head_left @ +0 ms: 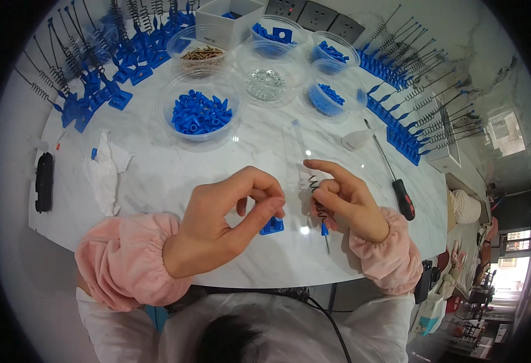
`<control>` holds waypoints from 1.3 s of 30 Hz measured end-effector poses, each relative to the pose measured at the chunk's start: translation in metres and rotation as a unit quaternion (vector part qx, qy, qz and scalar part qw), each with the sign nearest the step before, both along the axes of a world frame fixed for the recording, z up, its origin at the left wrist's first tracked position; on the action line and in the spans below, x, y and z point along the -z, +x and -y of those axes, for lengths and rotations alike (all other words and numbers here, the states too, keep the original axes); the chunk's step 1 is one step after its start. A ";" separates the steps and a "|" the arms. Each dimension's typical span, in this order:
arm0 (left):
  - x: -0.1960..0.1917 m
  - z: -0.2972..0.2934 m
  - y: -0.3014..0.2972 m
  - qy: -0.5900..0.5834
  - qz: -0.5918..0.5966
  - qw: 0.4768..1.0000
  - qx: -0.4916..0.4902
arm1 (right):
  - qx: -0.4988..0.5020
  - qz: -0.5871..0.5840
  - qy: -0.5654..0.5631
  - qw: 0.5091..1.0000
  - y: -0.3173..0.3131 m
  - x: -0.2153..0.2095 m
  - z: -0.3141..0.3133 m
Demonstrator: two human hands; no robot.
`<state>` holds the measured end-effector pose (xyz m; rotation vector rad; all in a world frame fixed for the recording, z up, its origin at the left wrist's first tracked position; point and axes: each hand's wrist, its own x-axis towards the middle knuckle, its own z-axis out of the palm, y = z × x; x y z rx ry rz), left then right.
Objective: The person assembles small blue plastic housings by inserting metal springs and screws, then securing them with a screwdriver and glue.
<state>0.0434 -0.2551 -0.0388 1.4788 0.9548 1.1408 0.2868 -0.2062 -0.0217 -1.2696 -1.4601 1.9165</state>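
Note:
Over the near middle of the table, my left hand [226, 221] is closed, thumb and fingertips pinched together. A small blue plastic piece [272, 227] shows just under those fingertips; the fingers hide its upper part. To the right, my right hand [350, 202] has its thumb and fingers closed on a black coil spring rod [321, 212], the index finger stretched away to the left. The rod stands roughly lengthwise, with a blue sleeve near its lower end and a thin tip below that. The two hands are apart.
Tubs of blue cones [199, 115], brass-coloured screws [204, 54] and clear pieces [267, 85] stand ahead. Blue stands with spring rods line the far left [120, 100] and right [398, 142]. A screwdriver [403, 198] lies right; crumpled tissue [106, 172] and a black case [45, 181] left.

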 end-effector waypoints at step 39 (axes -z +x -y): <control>0.007 -0.014 -0.010 0.166 -0.199 0.964 0.051 | 0.172 0.225 0.421 0.862 0.048 0.032 -0.055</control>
